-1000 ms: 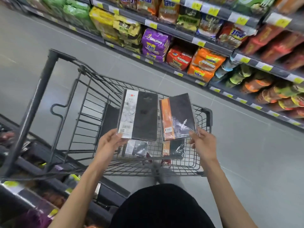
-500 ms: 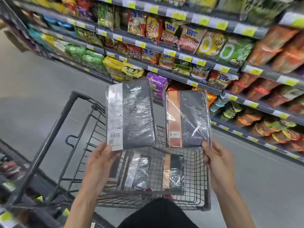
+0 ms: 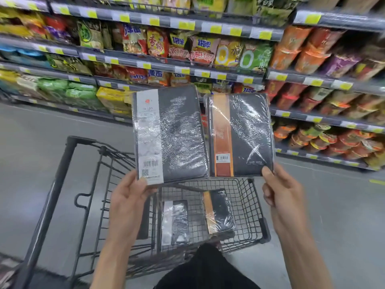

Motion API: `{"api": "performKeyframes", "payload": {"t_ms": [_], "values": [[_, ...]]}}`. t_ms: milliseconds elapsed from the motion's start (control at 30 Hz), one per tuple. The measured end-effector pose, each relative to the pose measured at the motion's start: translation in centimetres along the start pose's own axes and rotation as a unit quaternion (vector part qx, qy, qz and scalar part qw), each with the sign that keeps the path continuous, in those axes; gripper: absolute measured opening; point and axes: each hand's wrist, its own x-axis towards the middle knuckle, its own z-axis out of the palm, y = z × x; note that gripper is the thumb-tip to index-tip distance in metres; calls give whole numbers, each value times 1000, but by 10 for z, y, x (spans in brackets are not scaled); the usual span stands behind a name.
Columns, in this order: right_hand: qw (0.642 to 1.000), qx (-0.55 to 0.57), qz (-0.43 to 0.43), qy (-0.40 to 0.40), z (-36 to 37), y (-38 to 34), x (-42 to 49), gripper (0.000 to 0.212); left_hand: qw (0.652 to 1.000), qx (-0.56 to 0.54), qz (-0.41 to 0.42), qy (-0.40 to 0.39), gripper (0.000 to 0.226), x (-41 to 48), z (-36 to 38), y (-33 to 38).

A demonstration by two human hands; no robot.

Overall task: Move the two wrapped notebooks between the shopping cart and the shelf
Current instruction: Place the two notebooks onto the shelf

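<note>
My left hand (image 3: 130,197) grips the lower left corner of a plastic-wrapped black notebook with a white band (image 3: 169,134). My right hand (image 3: 280,187) pinches the lower right corner of a wrapped black notebook with an orange band (image 3: 239,134). Both are held upright, side by side, above the black wire shopping cart (image 3: 248,205) and in front of the shelf (image 3: 187,70). Two more wrapped notebooks lie in the cart: a white-banded one (image 3: 176,223) and an orange-banded one (image 3: 218,211).
The shelves hold packed snack bags (image 3: 158,43) and instant-noodle cups (image 3: 308,55) with yellow price tags. Grey floor (image 3: 333,205) lies between the cart and the shelf. The cart handle (image 3: 50,197) runs along the left. A dark garment (image 3: 208,272) fills the bottom centre.
Both hands have lifted the two notebooks up out of the cart and toward the shelf. The view has tilted up, showing more shelf rows.
</note>
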Motion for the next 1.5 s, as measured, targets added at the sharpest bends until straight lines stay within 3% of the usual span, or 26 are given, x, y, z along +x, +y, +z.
{"api": "performKeyframes", "payload": {"t_ms": [200,367,467,600,733,867,1033,1300,1500], "values": [[998,15,-12,66,-21,-1,-26,34,996,38,-4,-82,48,5,12,6],[995,21,-24,97,-42,-9,-46,17,992,33,-15,-123,35,2,29,2],[992,29,-26,122,-55,-10,-55,13,988,36,-27,-148,42,0,40,-3],[983,46,-29,174,-81,-12,-63,12,984,35,-47,-167,89,0,64,-7],[972,78,-36,220,-119,-18,-65,15,977,55,-68,-194,86,-5,105,-15],[963,99,-42,246,-164,-27,-64,16,975,25,-94,-201,40,-14,150,-35],[957,111,-30,267,-235,-43,-51,31,968,43,-98,-227,58,-32,218,-60],[952,115,-30,283,-342,-67,-22,25,962,53,-92,-251,61,-59,330,-100],[940,139,-30,310,-396,-79,-1,22,956,80,-78,-270,37,-65,403,-117]]}}
